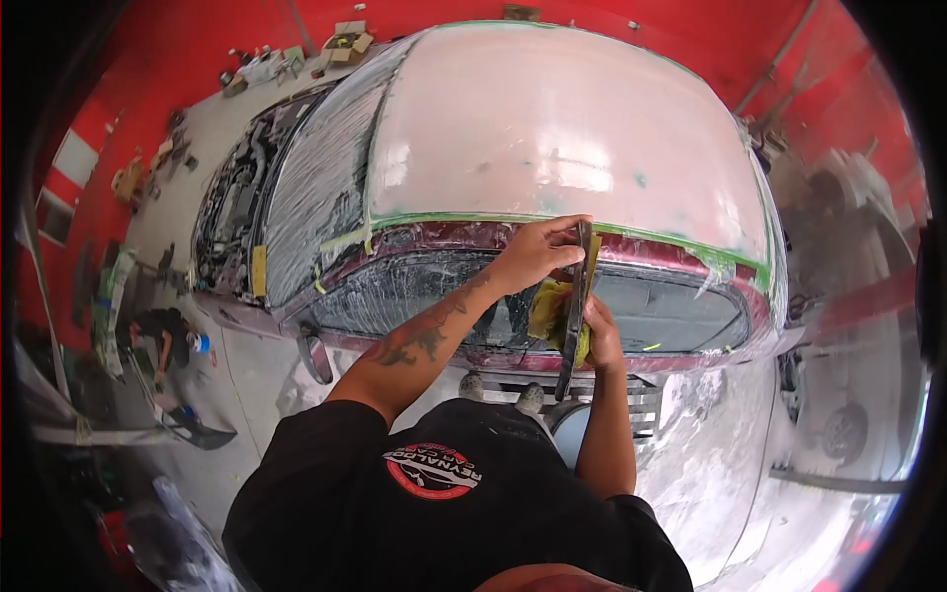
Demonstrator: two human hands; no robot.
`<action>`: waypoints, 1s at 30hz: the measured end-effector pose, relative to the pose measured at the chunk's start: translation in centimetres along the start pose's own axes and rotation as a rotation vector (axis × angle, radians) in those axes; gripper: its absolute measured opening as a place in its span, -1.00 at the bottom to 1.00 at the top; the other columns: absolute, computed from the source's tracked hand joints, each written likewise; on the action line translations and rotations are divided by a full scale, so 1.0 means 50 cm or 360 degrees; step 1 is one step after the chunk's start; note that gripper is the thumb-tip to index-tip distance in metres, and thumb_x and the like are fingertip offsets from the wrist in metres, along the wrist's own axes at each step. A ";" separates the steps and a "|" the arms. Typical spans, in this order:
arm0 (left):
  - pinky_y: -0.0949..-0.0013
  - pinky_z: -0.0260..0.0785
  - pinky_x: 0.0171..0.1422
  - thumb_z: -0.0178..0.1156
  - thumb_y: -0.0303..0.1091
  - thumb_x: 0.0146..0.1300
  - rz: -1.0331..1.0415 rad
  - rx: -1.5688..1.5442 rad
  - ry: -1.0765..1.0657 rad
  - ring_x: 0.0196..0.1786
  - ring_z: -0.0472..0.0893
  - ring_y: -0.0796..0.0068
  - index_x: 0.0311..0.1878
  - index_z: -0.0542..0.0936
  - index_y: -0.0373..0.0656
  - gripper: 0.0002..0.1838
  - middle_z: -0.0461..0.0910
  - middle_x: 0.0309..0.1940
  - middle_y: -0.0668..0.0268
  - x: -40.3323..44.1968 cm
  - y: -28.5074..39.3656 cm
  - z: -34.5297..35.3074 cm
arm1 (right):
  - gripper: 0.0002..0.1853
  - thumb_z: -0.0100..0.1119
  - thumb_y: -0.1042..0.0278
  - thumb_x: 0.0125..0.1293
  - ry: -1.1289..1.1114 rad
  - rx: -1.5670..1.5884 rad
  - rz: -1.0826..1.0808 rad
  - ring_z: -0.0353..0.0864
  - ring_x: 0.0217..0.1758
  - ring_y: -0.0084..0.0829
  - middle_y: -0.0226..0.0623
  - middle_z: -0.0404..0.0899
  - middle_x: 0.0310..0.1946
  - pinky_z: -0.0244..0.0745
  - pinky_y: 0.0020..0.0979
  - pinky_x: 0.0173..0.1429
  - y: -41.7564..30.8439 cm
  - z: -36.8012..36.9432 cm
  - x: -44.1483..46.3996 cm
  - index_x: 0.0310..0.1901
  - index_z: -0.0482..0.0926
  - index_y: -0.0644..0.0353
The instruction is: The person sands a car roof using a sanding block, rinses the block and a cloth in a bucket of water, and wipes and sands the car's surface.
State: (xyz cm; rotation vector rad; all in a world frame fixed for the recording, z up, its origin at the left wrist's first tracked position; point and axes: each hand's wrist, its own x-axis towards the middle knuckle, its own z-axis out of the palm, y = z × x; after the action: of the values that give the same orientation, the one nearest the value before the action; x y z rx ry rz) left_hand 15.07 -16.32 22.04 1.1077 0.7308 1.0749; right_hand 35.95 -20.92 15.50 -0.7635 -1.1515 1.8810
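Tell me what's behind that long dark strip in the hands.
Yellow cloth pokes out beside the strip, with the side window beyond. Whatever sits directly behind the strip, including how much cloth, is covered.

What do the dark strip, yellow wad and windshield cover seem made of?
Dark strip: perhaps stiff plastic or rubber, dullish, with straight edges. Yellow wad: probably soft cloth, matt and crumpled. Windshield cover: likely clear plastic film, its shiny wrinkles catching light.

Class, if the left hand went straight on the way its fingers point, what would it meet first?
Most likely the long dark board: the left hand is right at its far end and seems to touch it, though a single view leaves exact depth unclear.
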 end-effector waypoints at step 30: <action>0.33 0.35 -0.22 0.01 -0.39 0.52 0.0396 0.0622 0.0709 -0.36 0.44 0.47 0.41 0.30 -0.11 -0.57 0.41 -0.35 0.25 -0.032 -0.037 -0.030 | -0.57 0.29 0.12 0.45 0.0271 -0.1425 -0.0207 0.61 0.02 -0.27 -0.06 0.63 -0.06 0.45 -0.29 0.17 0.002 0.062 0.079 0.08 0.66 0.38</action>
State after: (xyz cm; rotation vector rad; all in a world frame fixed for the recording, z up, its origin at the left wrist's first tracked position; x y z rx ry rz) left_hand 13.78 -17.43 19.76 1.3296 1.2168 1.4554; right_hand 31.41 -18.90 16.33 -1.2489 -1.8878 1.1077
